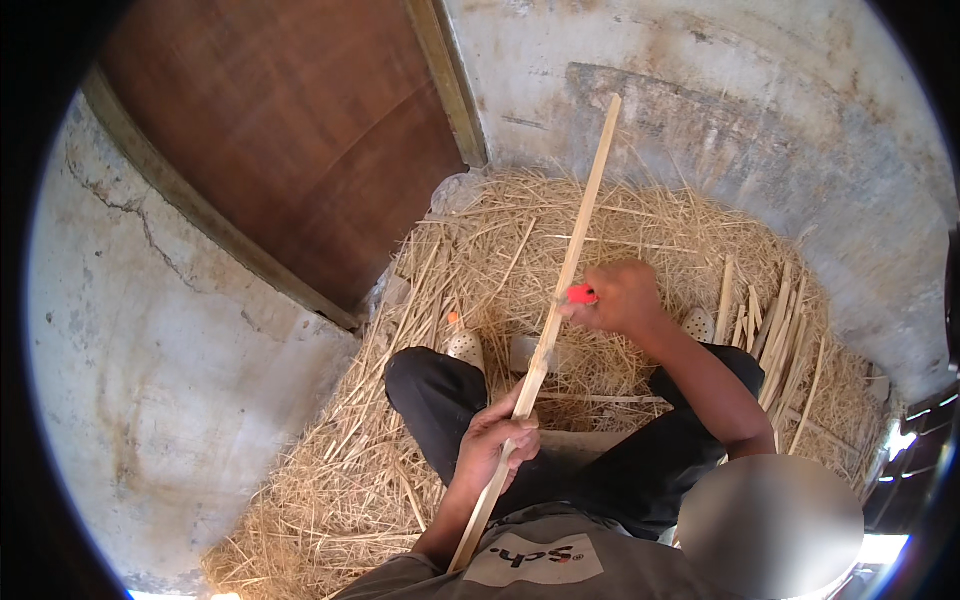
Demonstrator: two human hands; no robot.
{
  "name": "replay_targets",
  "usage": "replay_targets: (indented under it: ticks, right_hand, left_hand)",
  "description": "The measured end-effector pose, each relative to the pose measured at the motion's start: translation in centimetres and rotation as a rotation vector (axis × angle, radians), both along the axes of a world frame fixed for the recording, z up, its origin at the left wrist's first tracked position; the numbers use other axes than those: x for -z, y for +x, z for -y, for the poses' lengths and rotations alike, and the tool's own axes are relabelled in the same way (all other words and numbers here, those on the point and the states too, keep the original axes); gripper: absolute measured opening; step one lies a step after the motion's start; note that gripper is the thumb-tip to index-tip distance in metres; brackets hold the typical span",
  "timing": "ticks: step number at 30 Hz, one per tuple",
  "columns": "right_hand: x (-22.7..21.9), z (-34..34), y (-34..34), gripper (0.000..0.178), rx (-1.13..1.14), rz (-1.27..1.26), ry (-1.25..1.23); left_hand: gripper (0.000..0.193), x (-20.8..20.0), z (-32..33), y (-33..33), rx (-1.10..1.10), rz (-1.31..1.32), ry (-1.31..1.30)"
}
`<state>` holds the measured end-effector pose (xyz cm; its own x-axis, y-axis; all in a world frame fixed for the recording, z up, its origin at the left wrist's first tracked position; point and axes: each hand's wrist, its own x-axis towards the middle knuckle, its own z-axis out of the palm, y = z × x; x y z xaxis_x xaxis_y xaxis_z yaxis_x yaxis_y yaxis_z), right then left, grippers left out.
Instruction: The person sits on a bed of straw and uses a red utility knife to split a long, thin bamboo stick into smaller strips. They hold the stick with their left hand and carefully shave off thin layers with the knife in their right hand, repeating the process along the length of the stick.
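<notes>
A long, pale, split wooden strip (580,225) slants up and away from my lap, its far end out over the shavings and its near end against my shirt. My left hand (492,445) is closed around its lower part. Higher up, my right hand (622,295) grips a small red-handled knife (581,294) held against the strip's right side. Little of the blade shows, and my fist covers part of the handle.
Curled shavings (600,205) and thin strips cover the floor around my crossed legs. Several split sticks (785,330) lie at the right. A stained wall (750,120) and a brown door panel (290,120) enclose the far side. Beside my left shoe sits a small orange thing (454,318).
</notes>
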<state>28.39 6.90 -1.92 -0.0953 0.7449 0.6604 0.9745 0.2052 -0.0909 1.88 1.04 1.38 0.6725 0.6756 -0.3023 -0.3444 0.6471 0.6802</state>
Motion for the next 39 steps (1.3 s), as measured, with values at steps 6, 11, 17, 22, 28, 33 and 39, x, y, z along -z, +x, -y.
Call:
replay_targets:
  ticks: [6, 11, 17, 22, 28, 33, 39]
  right_hand:
    - [-1.9, -2.0, 5.1, 0.055, 0.402, -0.15, -0.325]
    - [-0.8, 3.0, -1.7, 0.051, -0.099, -0.066, -0.152]
    - [-1.2, -1.4, 4.6, 0.056, 0.226, -0.271, -0.107]
    - [-1.2, -2.7, 8.6, 0.058, 0.25, -0.119, -0.025]
    - [-1.2, -2.6, 11.1, 0.058, 0.357, -0.127, -0.04]
    - [-2.0, -3.1, 15.5, 0.065, 0.625, -0.235, -0.181]
    - [-1.3, -2.7, 19.3, 0.066, 0.651, -0.235, -0.123]
  left_hand:
    - [0.062, 0.6, 1.5, -1.0, 0.047, 0.018, 0.0]
    - [0.062, 1.2, 0.6, -0.8, 0.024, 0.012, 0.059]
    - [0.061, 0.7, 1.9, -1.2, 0.09, -0.136, 0.153]
    - [0.063, 0.3, 2.7, -1.7, 0.178, -0.163, 0.23]
    - [0.067, 0.5, 3.8, -3.4, 0.235, -0.211, 0.313]
    - [0.066, 0.7, 5.6, -5.3, 0.281, -0.182, 0.295]
    - [0.067, 0.9, 7.0, -7.4, 0.332, -0.23, 0.265]
